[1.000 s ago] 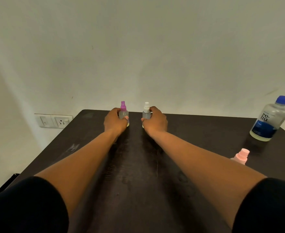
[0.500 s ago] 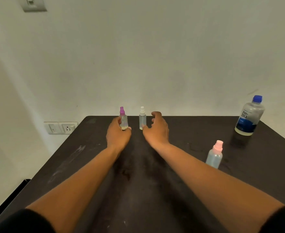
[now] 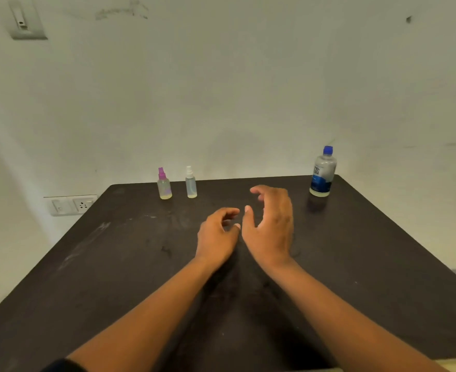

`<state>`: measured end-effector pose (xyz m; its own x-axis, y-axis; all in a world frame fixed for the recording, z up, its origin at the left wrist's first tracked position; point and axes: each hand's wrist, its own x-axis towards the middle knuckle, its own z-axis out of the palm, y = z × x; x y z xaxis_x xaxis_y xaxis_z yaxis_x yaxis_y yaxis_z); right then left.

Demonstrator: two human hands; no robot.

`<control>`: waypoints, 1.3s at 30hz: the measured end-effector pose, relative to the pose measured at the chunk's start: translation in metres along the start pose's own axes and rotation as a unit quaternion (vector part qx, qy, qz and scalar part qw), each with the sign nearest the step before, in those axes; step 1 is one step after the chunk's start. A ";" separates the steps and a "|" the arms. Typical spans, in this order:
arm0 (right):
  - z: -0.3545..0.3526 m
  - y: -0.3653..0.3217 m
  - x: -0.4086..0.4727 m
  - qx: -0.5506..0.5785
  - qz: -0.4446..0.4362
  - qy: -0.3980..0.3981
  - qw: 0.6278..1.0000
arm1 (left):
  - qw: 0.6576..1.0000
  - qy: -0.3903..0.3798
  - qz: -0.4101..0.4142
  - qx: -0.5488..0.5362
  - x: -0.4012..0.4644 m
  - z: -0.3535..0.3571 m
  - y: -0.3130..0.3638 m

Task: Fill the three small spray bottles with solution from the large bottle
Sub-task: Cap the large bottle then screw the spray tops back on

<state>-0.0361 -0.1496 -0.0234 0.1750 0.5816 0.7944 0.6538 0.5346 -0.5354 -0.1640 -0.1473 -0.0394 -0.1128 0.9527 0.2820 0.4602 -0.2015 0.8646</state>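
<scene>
Two small spray bottles stand upright side by side near the far edge of the dark table (image 3: 114,264): one with a purple cap (image 3: 164,186) and one with a white cap (image 3: 191,183). Each holds a little pale liquid at the bottom. The large bottle (image 3: 322,173), with a blue cap and blue label, stands at the far right corner. My left hand (image 3: 216,234) and my right hand (image 3: 271,226) hover close together over the middle of the table, fingers loosely curved, holding nothing. The pink-capped spray bottle does not show in this view.
The table meets a plain white wall at the back. A wall socket (image 3: 71,205) sits left of the table's far corner and a switch plate (image 3: 24,21) is high on the wall. The table's left and right edges slope toward me.
Both hands let go of the purple-capped and white-capped bottles and drew back toward me and to the right. The view has tilted up, and the pink-capped bottle is out of sight.
</scene>
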 end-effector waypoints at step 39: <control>0.133 0.086 0.084 0.044 0.248 -0.241 0.937 | 0.831 -0.192 -0.025 0.521 0.103 -0.043 -0.047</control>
<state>-0.0629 0.0273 -0.0408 0.0737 0.9701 0.2311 0.5140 0.1616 -0.8424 -0.2350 -0.0492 -0.0333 0.0421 0.9966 -0.0705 0.9989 -0.0433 -0.0154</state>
